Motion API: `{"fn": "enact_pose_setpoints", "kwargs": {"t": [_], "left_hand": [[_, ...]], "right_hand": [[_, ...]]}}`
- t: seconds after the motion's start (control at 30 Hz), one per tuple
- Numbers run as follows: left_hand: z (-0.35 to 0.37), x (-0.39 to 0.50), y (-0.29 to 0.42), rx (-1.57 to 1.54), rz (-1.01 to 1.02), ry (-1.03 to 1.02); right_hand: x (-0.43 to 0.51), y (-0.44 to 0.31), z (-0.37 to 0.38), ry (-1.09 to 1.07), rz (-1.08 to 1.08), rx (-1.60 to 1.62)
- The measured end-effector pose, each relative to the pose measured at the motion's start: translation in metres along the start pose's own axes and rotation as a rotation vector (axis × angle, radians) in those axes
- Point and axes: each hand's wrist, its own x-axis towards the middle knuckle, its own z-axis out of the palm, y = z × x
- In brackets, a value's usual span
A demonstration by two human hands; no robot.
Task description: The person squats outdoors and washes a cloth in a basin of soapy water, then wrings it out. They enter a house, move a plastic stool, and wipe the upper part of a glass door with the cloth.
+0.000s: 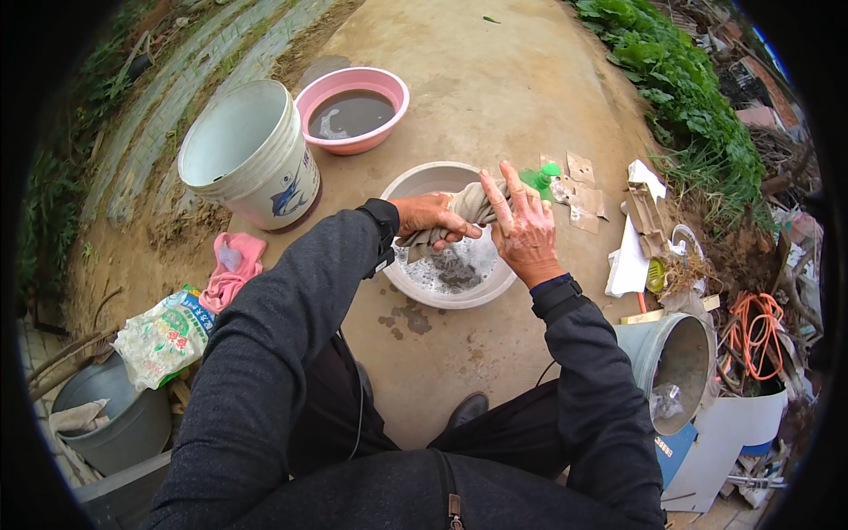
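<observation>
A wrung, bunched grey-beige cloth (474, 203) is held above a pale grey basin (450, 303) of sudsy, murky water on the concrete. My left hand (430, 217) grips the cloth's lower left end, its thumb pointing right. My right hand (523, 228) is at the cloth's upper right end, with its index and middle fingers stretched out; the thumb side and the exact contact are partly hidden. Just beyond my right hand is a green bottle or pump top (544, 179), beside torn pieces of brown cardboard (583, 199).
Up left stand a tall white bucket (245, 146) and a pink basin (391, 126) of dark water. A pink cloth (235, 265), a plastic bag (162, 338) and a grey bucket (126, 417) lie left. At right are white foam (629, 262), a tipped bucket (639, 351) and orange cord (755, 324).
</observation>
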Motion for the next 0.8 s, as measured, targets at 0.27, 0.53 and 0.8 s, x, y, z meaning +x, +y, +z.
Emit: {"fn": "enact_pose_setpoints", "kwargs": {"t": [0.27,0.53,0.8], "left_hand": [[0.009,0.012,-0.016,0.132,-0.08,-0.086],[0.003,0.031,-0.043,1.126,0.409,0.425],[-0.001,0.029,-0.033,1.499,0.433,0.72]], "right_hand": [[-0.011,0.009,0.009,-0.267,0.095,0.063],[-0.02,-0.005,0.029,-0.525,0.583,0.68],[-0.007,-0.018,0.009,-0.784,1.237,1.878]]}}
